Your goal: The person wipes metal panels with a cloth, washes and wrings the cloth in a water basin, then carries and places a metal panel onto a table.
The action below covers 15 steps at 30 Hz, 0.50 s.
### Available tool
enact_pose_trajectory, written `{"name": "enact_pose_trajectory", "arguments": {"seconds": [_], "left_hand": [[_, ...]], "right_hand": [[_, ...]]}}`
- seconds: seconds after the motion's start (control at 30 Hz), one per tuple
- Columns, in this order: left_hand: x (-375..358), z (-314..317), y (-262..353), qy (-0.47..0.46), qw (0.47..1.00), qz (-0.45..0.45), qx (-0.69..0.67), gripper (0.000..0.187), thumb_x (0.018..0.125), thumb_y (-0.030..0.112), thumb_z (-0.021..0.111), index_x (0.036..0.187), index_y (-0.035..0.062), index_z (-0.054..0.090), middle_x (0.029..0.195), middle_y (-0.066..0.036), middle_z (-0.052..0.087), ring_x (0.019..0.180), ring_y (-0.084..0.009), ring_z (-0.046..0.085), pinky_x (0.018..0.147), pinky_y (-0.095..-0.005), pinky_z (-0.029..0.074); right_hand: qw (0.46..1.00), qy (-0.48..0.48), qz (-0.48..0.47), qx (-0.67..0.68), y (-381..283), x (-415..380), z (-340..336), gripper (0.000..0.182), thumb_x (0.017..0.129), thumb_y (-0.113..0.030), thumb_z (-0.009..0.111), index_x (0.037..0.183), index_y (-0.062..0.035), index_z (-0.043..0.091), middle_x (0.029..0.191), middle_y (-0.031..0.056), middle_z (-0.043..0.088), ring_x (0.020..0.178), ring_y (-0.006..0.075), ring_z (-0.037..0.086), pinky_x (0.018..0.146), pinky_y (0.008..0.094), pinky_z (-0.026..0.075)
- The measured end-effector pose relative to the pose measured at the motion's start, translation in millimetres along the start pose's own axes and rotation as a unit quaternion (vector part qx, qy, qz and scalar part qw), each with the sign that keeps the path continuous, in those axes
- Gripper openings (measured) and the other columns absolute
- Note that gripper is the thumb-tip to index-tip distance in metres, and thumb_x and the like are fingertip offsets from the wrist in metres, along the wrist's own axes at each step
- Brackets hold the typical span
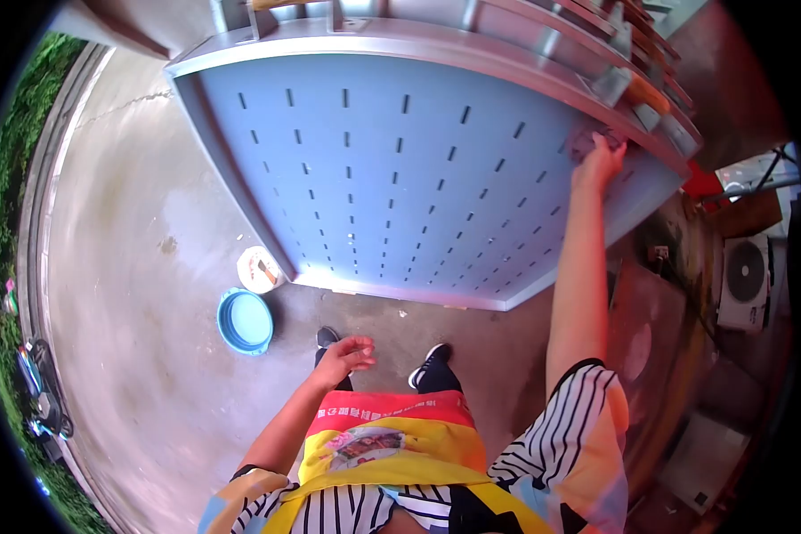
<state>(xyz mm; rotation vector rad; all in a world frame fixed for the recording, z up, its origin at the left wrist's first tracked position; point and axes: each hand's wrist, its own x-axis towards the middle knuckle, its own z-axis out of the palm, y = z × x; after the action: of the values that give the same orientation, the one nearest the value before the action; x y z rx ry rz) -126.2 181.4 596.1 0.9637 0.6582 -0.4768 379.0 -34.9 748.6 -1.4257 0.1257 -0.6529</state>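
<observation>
A large blue-grey metal panel (329, 160) with rows of short slots and a raised metal rim stands in front of me. My right hand (602, 160) is stretched up to the panel's top right corner, its fingers closed on a dark, crumpled rag (580, 142). The rag lies against the panel's face, just below the top rim. Lower down, my left hand (347, 358) hangs in the air before my body, its fingers loosely bent and holding nothing. Nearest below it are my dark shoes (327, 337).
A blue plastic basin (246, 321) and a white bucket (259, 270) stand on the concrete floor (142, 356) by the panel's lower left corner. Wooden-handled metal fittings (645, 93) line the top edge. An air-conditioner unit (744, 283) is at the right.
</observation>
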Motion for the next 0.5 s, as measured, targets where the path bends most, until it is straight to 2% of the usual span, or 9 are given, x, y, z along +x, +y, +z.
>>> {"name": "enact_pose_trajectory", "arguments": {"seconds": [0.13,0.23,0.27,0.37,0.43,0.5], "left_hand": [[-16.8,-68.7,19.7,0.007,0.998,0.053,-0.026,0.03,0.091,0.015,0.058,0.118,0.0016,0.053,0.108,-0.009,0.06,0.095,-0.0191,0.062,0.082,-0.0302,0.05],[-35.2,-127.6,31.9,0.068,0.995,0.078,-0.01,0.03,0.091,0.014,0.057,0.118,0.0011,0.053,0.108,-0.009,0.06,0.095,-0.0194,0.062,0.082,-0.0307,0.05],[-37.7,-146.7,28.3,0.083,0.993,0.078,0.0,0.031,0.09,0.013,0.058,0.118,0.001,0.053,0.109,-0.009,0.06,0.095,-0.0194,0.062,0.082,-0.0302,0.05],[-43.2,-188.0,19.5,0.109,0.991,0.073,-0.01,0.032,0.09,0.014,0.058,0.118,0.0008,0.053,0.108,-0.009,0.061,0.094,-0.0194,0.062,0.081,-0.0304,0.05],[-44.4,-206.3,9.1,0.107,0.99,0.067,0.061,0.031,0.09,0.015,0.059,0.118,0.0028,0.054,0.106,-0.008,0.061,0.093,-0.0183,0.062,0.08,-0.0292,0.05],[-42.9,-214.7,-5.0,0.102,0.976,0.059,0.182,0.033,0.088,0.017,0.06,0.118,0.0037,0.055,0.107,-0.009,0.062,0.092,-0.0199,0.063,0.08,-0.03,0.049]], "right_hand": [[0.981,-0.013,-0.18,-0.065,14.3,-106.1,99.3,0.069,0.071,0.004,0.06,0.134,0.0039,0.033,0.134,0.0186,0.041,0.122,0.03,0.042,0.104,0.0386,0.032],[0.949,0.013,-0.278,-0.149,8.6,-191.9,167.5,0.07,0.071,-0.001,0.062,0.134,0.0065,0.031,0.136,0.0233,0.035,0.128,0.0346,0.034,0.109,0.0431,0.024],[0.939,0.003,-0.298,-0.17,11.2,-211.5,184.9,0.075,0.07,-0.01,0.069,0.132,0.0081,0.031,0.137,0.0268,0.031,0.13,0.0394,0.027,0.109,0.0477,0.018],[0.918,-0.033,-0.345,-0.193,1.6,-286.1,236.4,0.083,0.068,-0.022,0.075,0.132,0.0085,0.032,0.136,0.0279,0.031,0.128,0.0429,0.027,0.107,0.0515,0.019],[0.886,-0.092,-0.41,-0.198,2.3,-328.1,265.0,0.088,0.066,-0.031,0.078,0.133,0.0044,0.033,0.135,0.0253,0.034,0.127,0.0434,0.028,0.106,0.055,0.019],[0.863,-0.173,-0.403,-0.251,-1.4,-374.3,287.9,0.084,0.064,-0.033,0.079,0.134,-0.0077,0.039,0.134,0.0169,0.039,0.127,0.0408,0.031,0.104,0.0577,0.02]]}}
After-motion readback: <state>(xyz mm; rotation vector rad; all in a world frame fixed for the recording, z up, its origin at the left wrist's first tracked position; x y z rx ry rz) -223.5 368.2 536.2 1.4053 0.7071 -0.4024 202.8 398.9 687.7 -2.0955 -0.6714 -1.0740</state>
